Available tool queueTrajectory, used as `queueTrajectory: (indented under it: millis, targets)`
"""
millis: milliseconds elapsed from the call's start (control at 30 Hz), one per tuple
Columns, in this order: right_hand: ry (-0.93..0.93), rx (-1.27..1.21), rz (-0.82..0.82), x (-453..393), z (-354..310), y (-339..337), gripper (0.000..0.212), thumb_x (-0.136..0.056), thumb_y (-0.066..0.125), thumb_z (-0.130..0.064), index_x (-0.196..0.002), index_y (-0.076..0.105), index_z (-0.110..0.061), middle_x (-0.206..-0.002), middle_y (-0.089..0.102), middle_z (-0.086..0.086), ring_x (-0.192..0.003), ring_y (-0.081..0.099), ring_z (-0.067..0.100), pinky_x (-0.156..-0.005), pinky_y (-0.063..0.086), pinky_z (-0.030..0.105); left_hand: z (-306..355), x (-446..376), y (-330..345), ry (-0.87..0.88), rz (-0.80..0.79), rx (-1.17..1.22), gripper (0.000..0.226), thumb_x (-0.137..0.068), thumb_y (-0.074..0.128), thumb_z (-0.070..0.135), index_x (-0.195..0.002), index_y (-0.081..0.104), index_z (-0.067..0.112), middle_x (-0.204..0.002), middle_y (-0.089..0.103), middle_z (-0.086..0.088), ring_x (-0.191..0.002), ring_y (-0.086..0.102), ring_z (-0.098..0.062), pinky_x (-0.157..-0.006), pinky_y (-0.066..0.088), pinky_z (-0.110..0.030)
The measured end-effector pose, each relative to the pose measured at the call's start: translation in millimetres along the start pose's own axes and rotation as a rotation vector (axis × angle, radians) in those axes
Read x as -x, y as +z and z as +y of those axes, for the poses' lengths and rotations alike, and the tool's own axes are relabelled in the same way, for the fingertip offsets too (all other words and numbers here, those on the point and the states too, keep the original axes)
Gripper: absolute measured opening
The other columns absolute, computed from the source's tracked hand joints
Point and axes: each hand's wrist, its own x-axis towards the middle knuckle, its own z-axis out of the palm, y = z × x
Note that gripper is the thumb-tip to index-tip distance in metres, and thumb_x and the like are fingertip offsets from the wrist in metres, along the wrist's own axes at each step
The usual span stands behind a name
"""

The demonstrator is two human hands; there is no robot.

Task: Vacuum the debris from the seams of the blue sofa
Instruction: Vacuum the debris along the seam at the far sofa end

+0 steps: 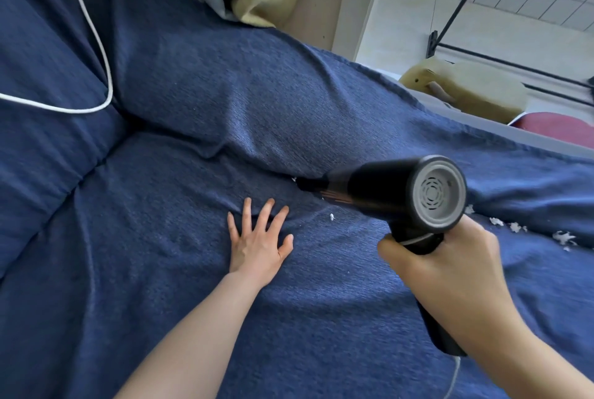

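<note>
Blue sofa (pixel 199 102) cover fills the head view. Left hand (pixel 258 239) flat, fingers spread on the seat near the seam. Right hand (pixel 450 265) grips black handheld vacuum (pixel 385 188), nozzle in the seam. White debris (pixel 331 217) just beside nozzle, more along seam at right edge; open seat toward the left.

Sofa (pixel 199 102) is covered w/ dark blue woven cloth, coarse ribbed texture, matt, creased near the seam. Vacuum (pixel 385 188) body is seen as black plastic, smooth, slight sheen; rear cap at 3 o'clock is grey matt plastic w/ vent slots. Debris (pixel 508 226) at 4 o'clock looks like white fluffy fibre bits. Cord (pixel 99 44) at 10 o'clock is white, smooth, rubbery-looking.
</note>
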Motion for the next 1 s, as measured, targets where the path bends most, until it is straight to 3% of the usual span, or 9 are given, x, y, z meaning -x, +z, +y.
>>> queueTrajectory:
  millis: [167,333,433,533,667,733,833,933,1000]
  targets:
    - [-0.007,0.016,-0.025,-0.5,-5.2,7.8,0.026,-0.060,0.071,-0.031,-0.063,0.049,-0.019,-0.062,0.061,-0.008,-0.066,0.056,0.014,-0.055,0.042,0.028,-0.6,5.9,4.6,0.004,0.031,-0.008,0.063,-0.090,0.017,0.057,-0.143,0.039,0.030,-0.154,0.030,-0.003,-0.146,0.007,-0.037,-0.114,0.006,-0.064]
    - [0.018,0.029,-0.027,0.0,-5.2,5.8,0.027,-0.063,0.074,-0.027,-0.062,0.049,-0.018,-0.055,0.056,0.000,-0.063,0.055,0.015,-0.053,0.040,0.026,-1.3,5.7,5.2,0.009,0.027,-0.027,0.064,-0.090,0.015,0.057,-0.143,0.038,0.029,-0.154,0.030,-0.003,-0.146,0.007,-0.037,-0.114,0.007,-0.065]
    - [0.013,0.025,-0.013,3.6,-2.4,-6.4,0.028,-0.064,0.075,-0.021,-0.060,0.048,-0.016,-0.070,0.063,-0.016,-0.071,0.055,0.009,-0.051,0.039,0.021,-1.5,5.2,4.4,0.005,0.026,-0.028,0.070,-0.087,0.007,0.059,-0.147,0.030,0.031,-0.157,0.021,-0.002,-0.147,-0.002,-0.035,-0.115,0.000,-0.062]
    - [0.019,0.047,-0.010,6.0,3.9,-20.6,0.032,-0.064,0.077,-0.017,-0.057,0.047,-0.017,-0.065,0.062,-0.018,-0.070,0.056,0.005,-0.053,0.039,0.022,-1.4,5.5,4.3,-0.003,0.033,-0.016,0.071,-0.086,0.006,0.059,-0.148,0.026,0.032,-0.158,0.017,0.000,-0.147,-0.005,-0.035,-0.115,-0.002,-0.061]
    - [0.054,0.078,0.002,5.5,10.5,-32.3,0.028,-0.066,0.079,-0.016,-0.060,0.052,-0.015,-0.055,0.057,0.003,-0.066,0.057,0.011,-0.057,0.041,0.023,0.7,5.7,5.2,-0.011,0.029,-0.018,0.069,-0.087,0.010,0.058,-0.148,0.029,0.030,-0.158,0.020,-0.002,-0.146,-0.001,-0.036,-0.114,0.002,-0.063]
    - [0.058,0.075,0.011,5.9,13.5,-35.9,0.027,-0.067,0.079,-0.015,-0.061,0.053,-0.012,-0.057,0.057,0.005,-0.069,0.058,0.009,-0.055,0.039,0.020,1.4,5.2,4.2,-0.012,0.036,-0.015,0.069,-0.088,0.011,0.058,-0.147,0.030,0.029,-0.158,0.021,-0.002,-0.146,0.000,-0.037,-0.114,0.003,-0.064]
    - [0.075,0.061,-0.007,9.4,19.7,-41.1,0.027,-0.067,0.078,-0.015,-0.062,0.052,-0.013,-0.073,0.063,-0.021,-0.076,0.056,-0.001,-0.056,0.039,0.022,2.2,6.0,4.1,-0.013,0.016,-0.030,0.074,-0.084,0.003,0.059,-0.150,0.021,0.031,-0.160,0.011,0.000,-0.146,-0.008,-0.035,-0.114,-0.002,-0.061]
    - [0.084,0.049,-0.001,13.8,24.0,-48.1,0.026,-0.065,0.078,-0.015,-0.061,0.052,-0.013,-0.072,0.063,-0.023,-0.072,0.057,-0.002,-0.053,0.039,0.018,5.5,5.2,1.7,-0.029,0.008,-0.031,0.074,-0.085,0.003,0.059,-0.151,0.017,0.031,-0.160,0.006,0.001,-0.146,-0.012,-0.035,-0.114,-0.004,-0.061]
    - [0.081,0.040,-0.012,14.6,26.6,-50.2,0.024,-0.064,0.077,-0.015,-0.060,0.054,-0.012,-0.072,0.064,-0.019,-0.072,0.058,0.000,-0.051,0.038,0.015,9.7,4.6,-0.6,-0.059,-0.004,-0.021,0.062,-0.093,0.017,0.054,-0.151,0.017,0.031,-0.160,0.004,0.001,-0.145,-0.015,-0.035,-0.114,-0.004,-0.063]
